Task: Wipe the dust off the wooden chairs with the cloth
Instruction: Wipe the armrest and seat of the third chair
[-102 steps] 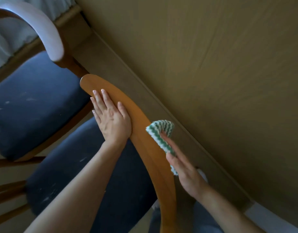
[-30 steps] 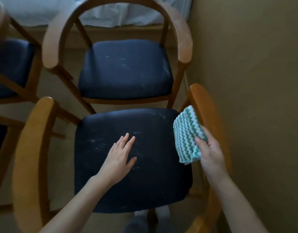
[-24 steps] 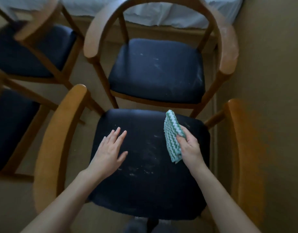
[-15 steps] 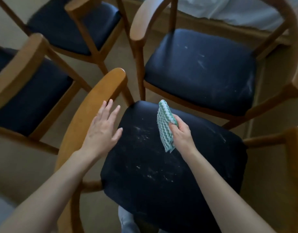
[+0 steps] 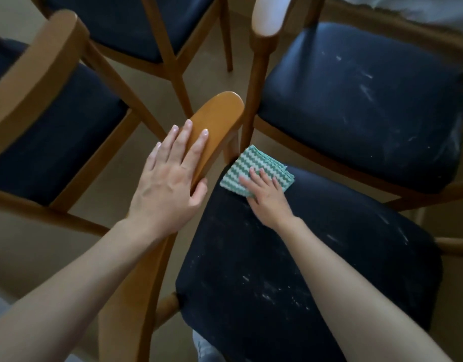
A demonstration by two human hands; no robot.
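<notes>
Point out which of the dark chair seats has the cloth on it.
The nearest seat, bottom right: the right hand presses the green-and-white cloth on its far corner. The other seats have none.

A plain beige floor [image 5: 21, 246] is seen in dim, soft light; pale white fabric [image 5: 408, 9] is glimpsed at the far edge.

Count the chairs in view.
4: nearest chair bottom centre, second chair upper right, third chair top centre, fourth chair left. Others may sit out of frame.

Glossy wooden armrest [image 5: 214, 121]; woven cloth [image 5: 254, 168]
</notes>
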